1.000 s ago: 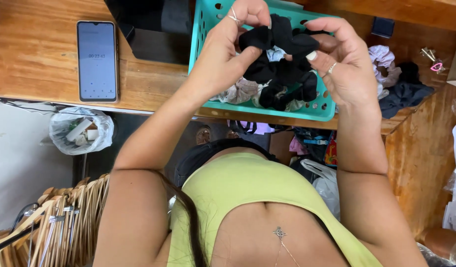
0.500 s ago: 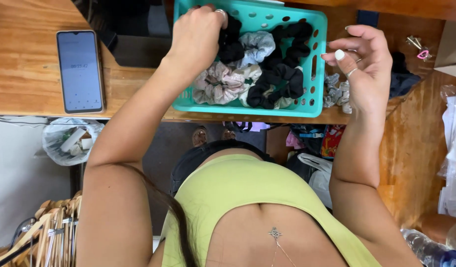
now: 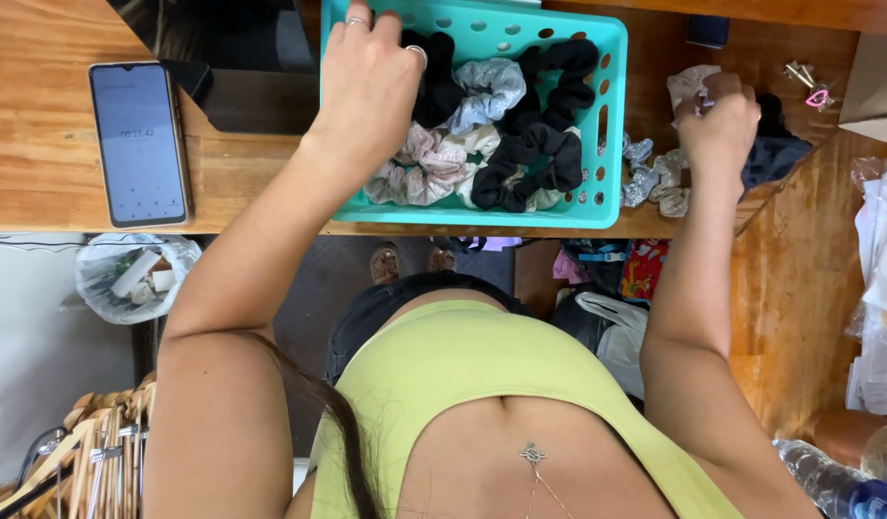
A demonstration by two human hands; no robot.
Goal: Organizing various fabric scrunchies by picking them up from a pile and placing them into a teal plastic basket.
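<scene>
a teal basket (image 3: 612, 115) full of black and pale scrunchies (image 3: 520, 144) sits at upper centre on the wooden desk (image 3: 40, 144). the left hand (image 3: 367, 86) reaches into its left side, fingers curled over the pile. the right hand (image 3: 717, 125), upper right, closes on a pale scrunchie (image 3: 689, 85) from the loose heap (image 3: 655, 178) beside the basket. a phone (image 3: 139, 144) lies upper left.

We see a teal perforated basket (image 3: 612, 115) on the bench, heaped with black, grey and pale scrunchies (image 3: 492, 144); more pale scrunchies (image 3: 655, 178) lie just beside it.

Scrunchies (image 3: 501, 144) crowd the basket (image 3: 612, 115); bare desk (image 3: 40, 125) beside phone (image 3: 139, 142).
</scene>
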